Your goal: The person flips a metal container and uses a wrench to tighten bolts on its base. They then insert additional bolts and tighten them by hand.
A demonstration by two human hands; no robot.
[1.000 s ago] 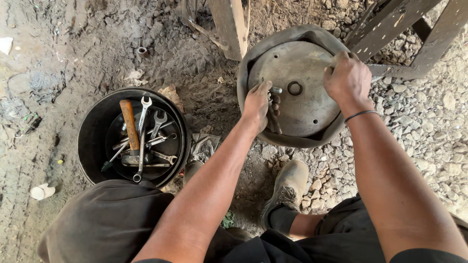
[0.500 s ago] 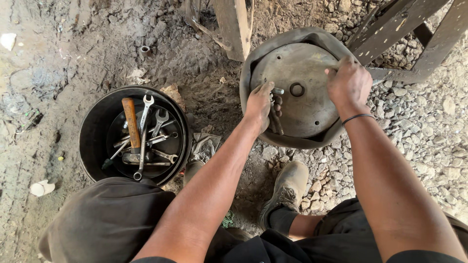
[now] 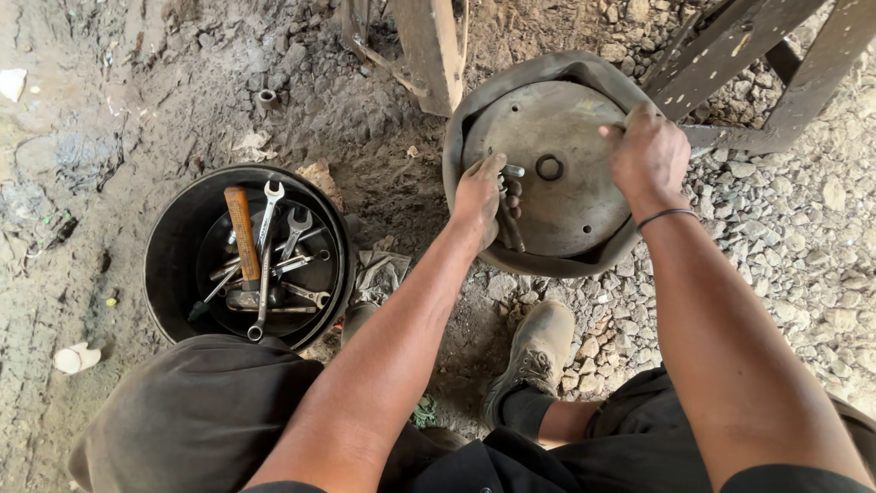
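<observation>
Count of things on the ground

One round metal disc (image 3: 557,173) in one rubber tube (image 3: 547,68); one black bucket (image 3: 173,265) holding one wooden-handled hammer (image 3: 242,228) and several wrenches (image 3: 269,256), number unclear; two hands; one boot (image 3: 534,351).

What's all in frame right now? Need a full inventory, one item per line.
metal disc: 1, grey-brown, upright on the ground at upper centre
rubber tube: 1, dull grey, wrapped around the disc's edge
metal tool: 1, dark, against the disc face by the left hand; kind unclear
tub: 1, black, round, on the dirt at left
wrenches: several, silver, inside the tub
wooden-handled tool: 1, orange-brown handle, inside the tub
rag: 1, grey, on the ground right of the tub
wooden frame: several weathered beams, upper right
boot: 1, dusty tan, on the gravel
left hand: on the disc face, at the metal tool
right hand: gripping the rubber tube at the disc's right edge
</observation>
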